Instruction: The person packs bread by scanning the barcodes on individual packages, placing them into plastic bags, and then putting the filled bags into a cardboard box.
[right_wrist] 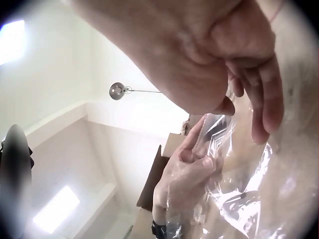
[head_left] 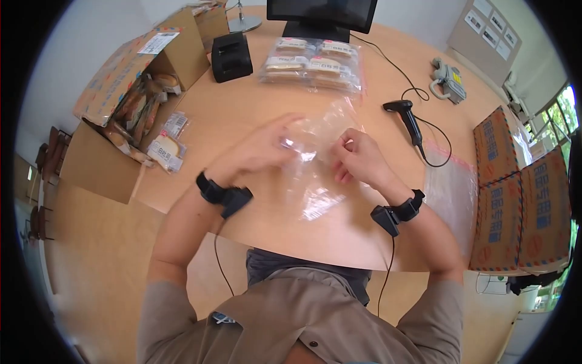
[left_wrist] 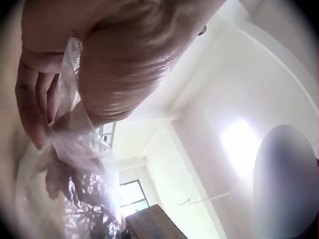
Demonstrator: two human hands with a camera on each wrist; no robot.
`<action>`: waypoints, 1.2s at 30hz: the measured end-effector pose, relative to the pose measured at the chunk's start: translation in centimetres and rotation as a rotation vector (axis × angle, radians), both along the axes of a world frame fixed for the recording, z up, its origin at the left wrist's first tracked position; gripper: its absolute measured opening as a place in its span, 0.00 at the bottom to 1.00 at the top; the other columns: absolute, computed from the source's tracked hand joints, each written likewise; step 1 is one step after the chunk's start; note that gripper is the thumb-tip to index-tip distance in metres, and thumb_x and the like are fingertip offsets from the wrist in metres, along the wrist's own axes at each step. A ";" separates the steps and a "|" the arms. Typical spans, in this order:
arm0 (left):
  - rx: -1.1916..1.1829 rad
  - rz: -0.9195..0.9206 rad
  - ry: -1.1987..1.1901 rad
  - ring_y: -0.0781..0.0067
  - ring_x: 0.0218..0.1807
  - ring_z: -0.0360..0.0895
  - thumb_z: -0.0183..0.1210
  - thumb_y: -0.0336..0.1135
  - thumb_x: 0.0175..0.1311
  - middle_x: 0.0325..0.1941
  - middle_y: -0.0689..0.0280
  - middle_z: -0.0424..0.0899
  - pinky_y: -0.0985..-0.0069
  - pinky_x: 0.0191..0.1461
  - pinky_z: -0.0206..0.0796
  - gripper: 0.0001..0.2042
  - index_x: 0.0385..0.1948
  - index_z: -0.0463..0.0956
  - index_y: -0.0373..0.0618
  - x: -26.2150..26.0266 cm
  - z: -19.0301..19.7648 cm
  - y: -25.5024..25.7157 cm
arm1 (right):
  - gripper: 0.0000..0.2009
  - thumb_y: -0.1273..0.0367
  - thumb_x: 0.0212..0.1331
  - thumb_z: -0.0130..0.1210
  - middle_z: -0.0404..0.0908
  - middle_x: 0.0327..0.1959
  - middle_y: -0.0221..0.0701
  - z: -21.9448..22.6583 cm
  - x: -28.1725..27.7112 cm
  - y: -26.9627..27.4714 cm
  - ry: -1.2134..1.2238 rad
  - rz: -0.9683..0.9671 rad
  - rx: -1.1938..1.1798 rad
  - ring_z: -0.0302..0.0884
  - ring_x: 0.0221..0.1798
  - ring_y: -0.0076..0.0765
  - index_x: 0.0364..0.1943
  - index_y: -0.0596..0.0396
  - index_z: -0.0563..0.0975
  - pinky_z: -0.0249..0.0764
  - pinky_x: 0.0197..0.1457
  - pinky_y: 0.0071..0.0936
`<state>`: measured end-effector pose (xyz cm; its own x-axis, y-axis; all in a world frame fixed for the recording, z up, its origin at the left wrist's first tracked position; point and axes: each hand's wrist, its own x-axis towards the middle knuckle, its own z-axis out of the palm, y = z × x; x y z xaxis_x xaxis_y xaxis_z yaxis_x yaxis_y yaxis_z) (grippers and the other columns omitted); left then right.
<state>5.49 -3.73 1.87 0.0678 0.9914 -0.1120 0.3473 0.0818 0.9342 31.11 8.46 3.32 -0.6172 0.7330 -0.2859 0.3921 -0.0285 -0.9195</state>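
Note:
A clear plastic bag (head_left: 321,203) hangs between both hands above the front of the table, its film creased and shiny. On the bag's left side, my left hand (head_left: 267,145) grips the film between thumb and fingers; it is blurred in the head view. My right hand (head_left: 364,159) pinches the other side, fingers curled. In the left wrist view, a fold of the bag (left_wrist: 75,194) runs up between thumb and fingers. The right wrist view shows the left hand (right_wrist: 184,174) across the film from the right thumb.
An open carton (head_left: 100,142) of packaged bread stands left, with bread packs (head_left: 167,150) beside it. Bagged bread packs (head_left: 312,64) lie before the monitor (head_left: 321,15). Rightward are a barcode scanner (head_left: 409,121), its cable, a telephone (head_left: 448,82), flat plastic bags (head_left: 450,188) and stacked cartons (head_left: 515,200).

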 end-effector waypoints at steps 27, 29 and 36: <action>0.172 -0.003 0.872 0.33 0.73 0.69 0.76 0.56 0.58 0.71 0.41 0.73 0.43 0.80 0.59 0.42 0.74 0.73 0.49 -0.4 1.0 -4.8 | 0.23 0.68 0.52 0.80 0.86 0.30 0.32 -3.7 -5.9 8.8 -0.162 0.243 0.698 0.85 0.33 0.28 0.52 0.59 0.86 0.80 0.36 0.30; 0.314 0.114 0.995 0.32 0.72 0.69 0.76 0.56 0.57 0.72 0.40 0.71 0.45 0.79 0.60 0.42 0.74 0.73 0.49 -6.7 -2.6 -5.7 | 0.25 0.71 0.52 0.81 0.84 0.29 0.27 -4.5 -5.5 9.2 -0.054 0.220 0.611 0.81 0.32 0.24 0.55 0.58 0.84 0.78 0.35 0.28; -0.406 0.735 1.331 0.34 0.81 0.63 0.84 0.51 0.35 0.80 0.37 0.64 0.42 0.78 0.67 0.60 0.81 0.65 0.54 -11.9 5.2 -12.0 | 0.25 0.68 0.49 0.81 0.85 0.29 0.32 -6.6 -5.3 10.5 0.053 0.187 0.599 0.83 0.32 0.29 0.53 0.57 0.85 0.80 0.38 0.31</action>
